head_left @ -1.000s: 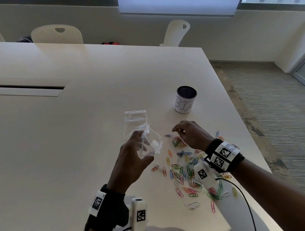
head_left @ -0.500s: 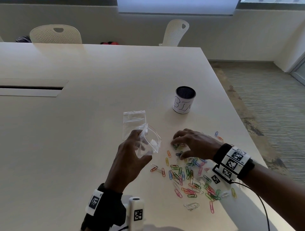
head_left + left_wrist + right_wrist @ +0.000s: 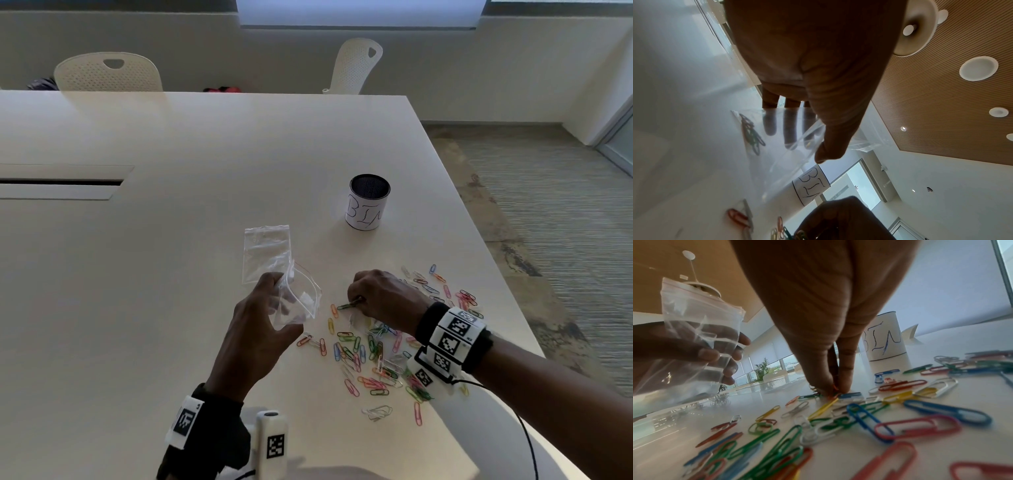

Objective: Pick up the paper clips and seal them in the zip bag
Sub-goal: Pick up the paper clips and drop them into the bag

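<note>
White table [image 3: 171,274], coloured paper clips [image 3: 373,353] scattered near right edge. Clear zip bag [image 3: 294,301] gripped in left hand [image 3: 253,335], mouth open. Right hand [image 3: 380,298] pinching clips — best lifted straight, then dropped well inside bag.

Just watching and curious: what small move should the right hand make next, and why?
Probably lift the right hand and carry its pinched paper clips left to the zip bag. Its fingers already pinch a few clips at the table, and the left hand holds the bag beside them.
</note>
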Available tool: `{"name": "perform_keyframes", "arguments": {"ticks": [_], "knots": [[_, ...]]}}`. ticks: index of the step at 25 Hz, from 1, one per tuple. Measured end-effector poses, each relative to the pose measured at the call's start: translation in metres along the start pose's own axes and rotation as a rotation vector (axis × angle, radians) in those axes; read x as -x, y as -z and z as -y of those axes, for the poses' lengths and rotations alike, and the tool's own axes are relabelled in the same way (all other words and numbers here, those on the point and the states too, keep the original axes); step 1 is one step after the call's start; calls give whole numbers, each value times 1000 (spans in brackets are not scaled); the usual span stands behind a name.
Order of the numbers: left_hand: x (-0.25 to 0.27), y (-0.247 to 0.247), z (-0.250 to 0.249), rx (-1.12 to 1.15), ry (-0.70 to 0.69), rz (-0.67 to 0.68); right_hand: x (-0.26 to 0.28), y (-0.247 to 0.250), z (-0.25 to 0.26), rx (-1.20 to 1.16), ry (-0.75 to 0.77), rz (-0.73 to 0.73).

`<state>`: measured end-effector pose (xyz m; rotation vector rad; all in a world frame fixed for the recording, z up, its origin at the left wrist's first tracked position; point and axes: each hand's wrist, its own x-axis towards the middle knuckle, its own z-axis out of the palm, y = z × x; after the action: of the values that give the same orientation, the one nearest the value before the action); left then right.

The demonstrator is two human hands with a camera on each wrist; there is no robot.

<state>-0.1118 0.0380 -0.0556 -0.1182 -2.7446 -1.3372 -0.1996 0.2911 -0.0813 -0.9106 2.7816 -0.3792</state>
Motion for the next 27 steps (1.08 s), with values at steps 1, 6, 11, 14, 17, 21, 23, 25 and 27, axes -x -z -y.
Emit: {"name": "perform_keyframes", "arguments": {"ticks": [1, 6, 11, 14, 17, 21, 23, 25, 27], "knots": [[2, -2, 0, 0, 3, -3, 0, 0, -1, -20, -9, -13], [16, -13, -6, -19, 18, -19, 5, 11, -13, -226, -131, -148], [22, -25, -12, -25, 10, -38, 25, 50, -3, -605, -215, -265], [23, -29, -15, -37, 1, -48, 39, 77, 29, -846, -164, -240], [19, -31, -18, -31, -19, -46, 41, 92, 58, -849, -93, -175], [9, -28, -20, -26, -43, -22, 28, 93, 81, -670, -96, -148], [4, -26, -19, -11, -43, -17, 19, 95, 85, -570, -63, -159], [-3, -24, -18, 4, -48, -5, 11, 98, 87, -523, -69, -150], [-8, -21, -15, -1, -62, 6, 5, 104, 89, -512, -88, -136]]}}
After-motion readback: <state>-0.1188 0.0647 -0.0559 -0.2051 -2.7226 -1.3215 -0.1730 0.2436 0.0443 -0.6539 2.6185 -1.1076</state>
